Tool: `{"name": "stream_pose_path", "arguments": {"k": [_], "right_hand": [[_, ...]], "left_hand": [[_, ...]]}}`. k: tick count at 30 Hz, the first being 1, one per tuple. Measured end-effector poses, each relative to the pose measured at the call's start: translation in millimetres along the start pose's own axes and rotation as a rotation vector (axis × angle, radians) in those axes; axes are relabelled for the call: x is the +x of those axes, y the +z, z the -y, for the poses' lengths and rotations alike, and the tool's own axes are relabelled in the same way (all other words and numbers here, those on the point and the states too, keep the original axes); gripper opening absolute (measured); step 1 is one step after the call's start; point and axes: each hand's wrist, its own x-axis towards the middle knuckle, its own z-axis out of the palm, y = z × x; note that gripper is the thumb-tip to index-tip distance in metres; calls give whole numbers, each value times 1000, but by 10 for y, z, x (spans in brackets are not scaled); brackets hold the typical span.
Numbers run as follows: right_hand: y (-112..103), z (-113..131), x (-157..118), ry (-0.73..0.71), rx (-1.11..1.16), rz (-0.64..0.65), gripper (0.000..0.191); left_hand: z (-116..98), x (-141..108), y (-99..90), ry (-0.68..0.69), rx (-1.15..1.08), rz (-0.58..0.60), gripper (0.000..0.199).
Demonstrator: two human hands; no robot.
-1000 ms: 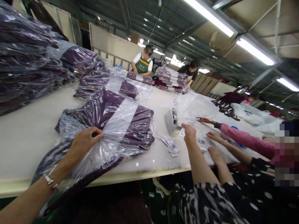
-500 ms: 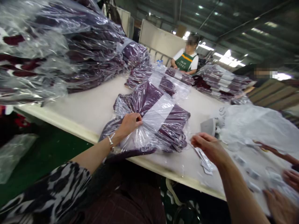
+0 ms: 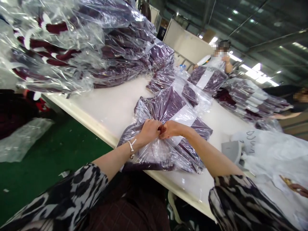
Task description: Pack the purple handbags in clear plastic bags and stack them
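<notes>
A dark purple garment in a clear plastic bag [image 3: 168, 99], with a white strip across it, lies on the table before me. My left hand [image 3: 150, 130] is closed on a gathered pinch of that bag, and folds in the plastic fan out from its fingers. Against it, fingertip to fingertip, is my right hand [image 3: 170, 129], also closed. Whatever its fingers hold is hidden between the two hands. One dark edge of the garment lies along the table's front edge, below my wrists.
A tall stack of bagged garments [image 3: 115, 48] fills the table's left side. More bagged garments [image 3: 250, 96] lie at the back right. A co-worker [image 3: 204, 61] across the table holds up a bagged garment. White plastic sheeting [image 3: 276, 154] and a grey object [image 3: 231, 150] lie to the right.
My right hand has come left from beside the white slips to meet my left hand at the bag. The co-worker opposite has lifted a bagged garment. The view has shifted.
</notes>
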Motion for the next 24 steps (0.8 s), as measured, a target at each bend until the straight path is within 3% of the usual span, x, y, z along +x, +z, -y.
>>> {"name": "stream_pose_path", "arguments": {"k": [6, 13, 18, 21, 24], "right_hand": [[-37, -29, 81, 84, -160, -55, 29], [-21, -56, 93, 202, -420, -211, 34], [41, -300, 30, 265, -345, -330, 43], [84, -621, -236, 293, -202, -538, 35], [154, -1143, -830, 386, 10, -890, 35]], "left_hand": [[-11, 1, 7, -2, -33, -13, 11], [24, -1, -131, 41, -50, 99, 18], [41, -47, -113, 63, -31, 50, 16], [48, -48, -103, 56, -21, 58, 18], [56, -32, -115, 45, -15, 73, 19]]}}
